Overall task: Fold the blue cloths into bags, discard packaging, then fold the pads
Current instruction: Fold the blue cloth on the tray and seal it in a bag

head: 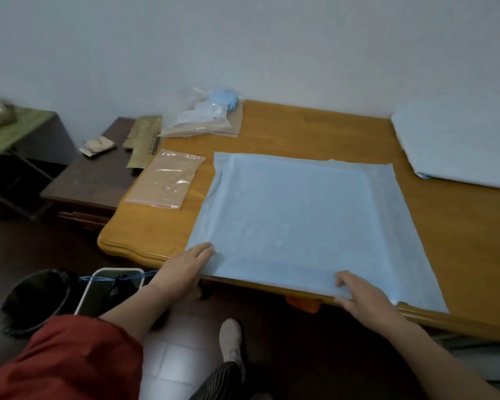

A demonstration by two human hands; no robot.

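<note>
Blue pad (298, 223) lay spread flat on the wooden table (451, 241), its near edge along the table's near rim. Left hand (185, 265) rested flat on the near-left corner, fingers straight. Right hand (364, 295) pinched the near edge with curled fingers, short of the near-right corner (thumb looked tucked under, hard to tell). The whole pad stretched away from both hands toward the far wall, roughly square, no clear long axis. Likely next: carry near edge over to far edge. The right hand had a grip; the left would need to close first. Empty zip bag (168, 180) lay left of the pad, more pads (459, 145) far right.
</note>
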